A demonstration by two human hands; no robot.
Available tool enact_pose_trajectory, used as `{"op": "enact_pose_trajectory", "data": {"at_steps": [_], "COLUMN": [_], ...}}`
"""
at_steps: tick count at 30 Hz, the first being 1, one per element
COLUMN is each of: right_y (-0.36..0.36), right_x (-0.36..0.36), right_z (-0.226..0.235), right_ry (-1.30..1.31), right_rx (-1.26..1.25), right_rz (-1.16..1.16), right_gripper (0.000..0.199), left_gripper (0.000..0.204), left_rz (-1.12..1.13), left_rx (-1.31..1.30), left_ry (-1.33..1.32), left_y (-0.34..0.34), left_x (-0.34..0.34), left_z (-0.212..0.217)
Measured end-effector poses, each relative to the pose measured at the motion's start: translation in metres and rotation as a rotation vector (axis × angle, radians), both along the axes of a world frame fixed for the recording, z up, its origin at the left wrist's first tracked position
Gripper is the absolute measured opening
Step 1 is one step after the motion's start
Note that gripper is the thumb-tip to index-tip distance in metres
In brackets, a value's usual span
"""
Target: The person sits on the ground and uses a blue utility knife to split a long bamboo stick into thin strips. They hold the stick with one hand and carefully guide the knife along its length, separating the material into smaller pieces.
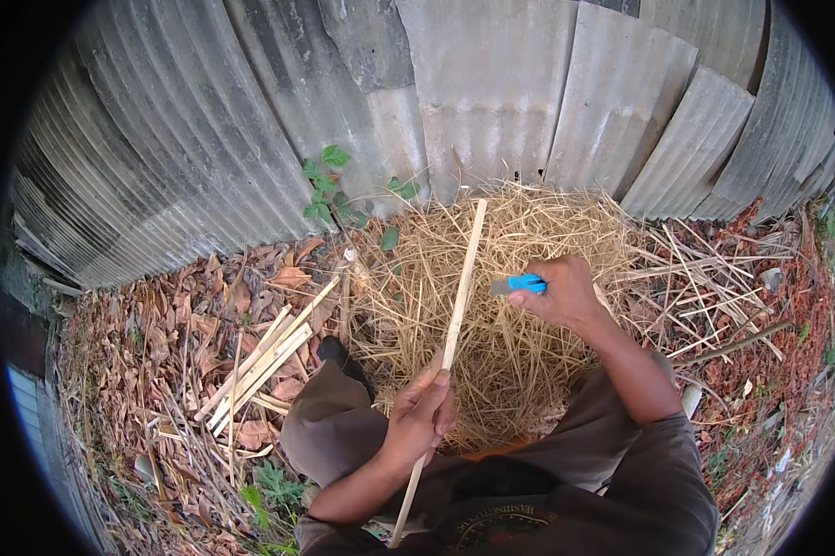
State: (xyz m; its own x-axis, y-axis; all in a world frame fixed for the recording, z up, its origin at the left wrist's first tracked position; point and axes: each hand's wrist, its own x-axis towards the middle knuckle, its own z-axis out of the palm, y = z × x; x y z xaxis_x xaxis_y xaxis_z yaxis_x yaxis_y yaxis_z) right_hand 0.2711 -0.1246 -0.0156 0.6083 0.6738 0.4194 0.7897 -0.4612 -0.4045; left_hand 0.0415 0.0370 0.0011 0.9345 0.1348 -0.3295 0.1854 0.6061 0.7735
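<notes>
My left hand is closed round a long pale strip of split wood, perhaps bamboo, low on its length. The strip slants upward and away from my lap, its far end over a straw-like heap. To its right, my right hand grips a utility knife with a blue handle. Its short wide grey blade points left toward the strip, with a small gap between them. Both of my hands are in front of my body, above my bent legs.
A heap of thin dry shavings lies between my legs. Several split sticks rest on dry leaves at the left. Thin strips are scattered at the right. A corrugated metal fence stands behind, with a green plant before it.
</notes>
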Motion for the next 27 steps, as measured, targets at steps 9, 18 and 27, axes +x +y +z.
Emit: {"op": "enact_pose_trajectory", "data": {"at_steps": [9,18,27], "right_y": [0.021,0.034,0.035], "right_x": [-0.003,-0.009,0.003], "right_z": [0.003,-0.003,0.003], "right_ry": [-0.076,-0.102,-0.115], "right_rx": [-0.072,-0.110,-0.151], "right_rz": [-0.038,-0.061,-0.055], "right_gripper": [0.071,0.076,0.076], "left_gripper": [0.042,0.035,0.044], "left_rz": [-0.077,0.010,0.048], "left_rx": [-0.062,0.219,0.230], "left_ry": [0.031,-0.021,-0.052], "left_y": [-0.010,-0.008,-0.007], "left_x": [-0.002,-0.003,-0.005], "left_z": [0.010,-0.001,-0.004]}}
